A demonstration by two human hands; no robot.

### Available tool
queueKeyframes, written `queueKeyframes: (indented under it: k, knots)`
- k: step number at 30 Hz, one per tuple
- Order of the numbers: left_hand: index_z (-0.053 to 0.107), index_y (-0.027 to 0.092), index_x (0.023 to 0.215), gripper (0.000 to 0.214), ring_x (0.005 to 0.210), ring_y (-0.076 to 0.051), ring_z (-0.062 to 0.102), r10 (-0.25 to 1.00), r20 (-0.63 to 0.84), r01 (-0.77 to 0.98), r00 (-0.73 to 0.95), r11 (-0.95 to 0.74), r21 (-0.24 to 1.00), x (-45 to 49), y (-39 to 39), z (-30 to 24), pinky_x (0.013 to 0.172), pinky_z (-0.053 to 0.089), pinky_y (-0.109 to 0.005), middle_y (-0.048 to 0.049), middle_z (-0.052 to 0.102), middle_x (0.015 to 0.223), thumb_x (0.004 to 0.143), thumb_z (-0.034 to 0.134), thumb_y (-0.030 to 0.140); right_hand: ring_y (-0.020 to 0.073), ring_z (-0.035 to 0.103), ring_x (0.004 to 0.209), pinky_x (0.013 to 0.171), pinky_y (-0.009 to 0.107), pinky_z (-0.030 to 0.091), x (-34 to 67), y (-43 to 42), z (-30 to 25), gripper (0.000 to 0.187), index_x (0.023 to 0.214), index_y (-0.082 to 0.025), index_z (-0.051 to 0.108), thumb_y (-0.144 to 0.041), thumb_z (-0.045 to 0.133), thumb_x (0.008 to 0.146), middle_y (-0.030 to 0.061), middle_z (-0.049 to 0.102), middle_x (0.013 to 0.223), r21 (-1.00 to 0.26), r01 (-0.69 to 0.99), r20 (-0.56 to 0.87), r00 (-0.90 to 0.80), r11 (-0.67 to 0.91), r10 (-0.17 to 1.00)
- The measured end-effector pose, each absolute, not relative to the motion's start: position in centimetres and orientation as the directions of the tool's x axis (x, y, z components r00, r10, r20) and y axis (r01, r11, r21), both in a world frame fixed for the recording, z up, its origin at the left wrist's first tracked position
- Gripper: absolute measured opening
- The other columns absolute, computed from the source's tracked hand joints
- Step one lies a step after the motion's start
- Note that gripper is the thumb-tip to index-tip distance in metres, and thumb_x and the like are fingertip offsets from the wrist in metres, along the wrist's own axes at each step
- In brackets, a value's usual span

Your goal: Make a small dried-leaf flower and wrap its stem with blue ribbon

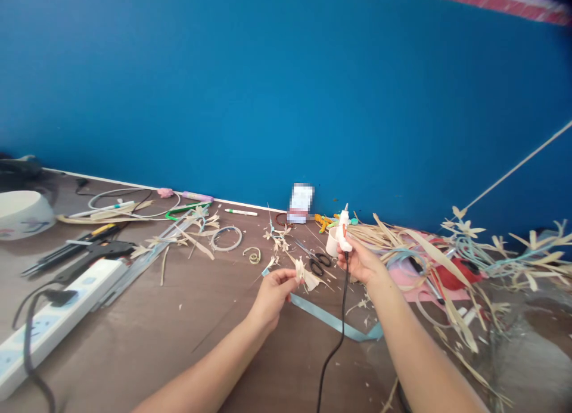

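Note:
Between the fingertips of my left hand (277, 292) is a small pale straw-like flower piece (300, 271), pinched just above the table. My right hand (361, 261) is wrapped round a white hot glue gun (344, 233), held upright with its nozzle pointing up. A black cord (336, 344) hangs from the glue gun down to the bottom edge. Just beyond the flower piece lie black-handled scissors (318, 264). A light blue ribbon (328, 319) stretches over the table under my hands. A white cup (332, 244) stands partly hidden behind the glue gun.
A white power strip (58, 323) runs along the left, with a black glue gun (96, 252) behind it. At far left stands a white bowl (24, 213). Dried strips and flower stems (447, 258) crowd the right. A phone-like screen (301, 203) leans against the blue wall (250, 91).

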State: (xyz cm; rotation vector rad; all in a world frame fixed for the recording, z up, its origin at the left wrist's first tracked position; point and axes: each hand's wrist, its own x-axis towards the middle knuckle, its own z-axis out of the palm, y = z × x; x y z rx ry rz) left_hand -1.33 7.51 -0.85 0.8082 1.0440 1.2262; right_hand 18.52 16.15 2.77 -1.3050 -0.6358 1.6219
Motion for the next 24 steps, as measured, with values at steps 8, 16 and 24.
queueKeyframes:
  k: [8, 16, 24]
  knots:
    - [0.064, 0.014, 0.062, 0.016, 0.047, -0.007, 0.043, 0.972, -0.229, -0.371, 0.043, 0.229, 0.900, -0.4, 8.7, 1.0, 0.046, 0.032, -0.020, -0.0008, 0.062, 0.058, 0.052, 0.071, 0.025, 0.0103, 0.052, 0.041, 0.042, 0.023, 0.046, 17.5, 16.8, 2.3, 0.009, 0.076, -0.018, 0.054, -0.026, 0.051, 0.080, -0.0012, 0.059, 0.053, -0.830, -0.427, -0.410, 0.029, -0.360, 0.911]
    - [0.066, 0.013, 0.059, 0.013, 0.057, -0.010, 0.054, 0.867, -0.240, -0.381, 0.437, 0.420, 0.823, 2.5, 3.3, -0.7, 0.062, 0.038, -0.022, -0.0026, 0.065, 0.059, 0.053, 0.073, 0.022, 0.0107, 0.051, 0.038, 0.040, 0.023, 0.044, 18.2, 15.4, 1.9, 0.013, 0.070, -0.017, 0.054, -0.024, 0.048, 0.080, 0.0000, 0.058, 0.048, -0.788, -0.403, -0.510, 0.003, -0.466, 0.860]
    - [0.065, 0.013, 0.057, 0.018, 0.047, -0.010, 0.052, 0.684, -0.283, -0.322, 0.673, 0.615, 0.720, 1.5, -0.2, -1.4, 0.055, 0.041, -0.024, -0.0052, 0.065, 0.058, 0.049, 0.076, 0.024, 0.0104, 0.050, 0.036, 0.040, 0.023, 0.044, 17.8, 16.3, 1.9, 0.014, 0.070, -0.019, 0.052, -0.023, 0.044, 0.081, -0.0011, 0.057, 0.047, -0.791, -0.415, -0.511, 0.045, -0.449, 0.858]
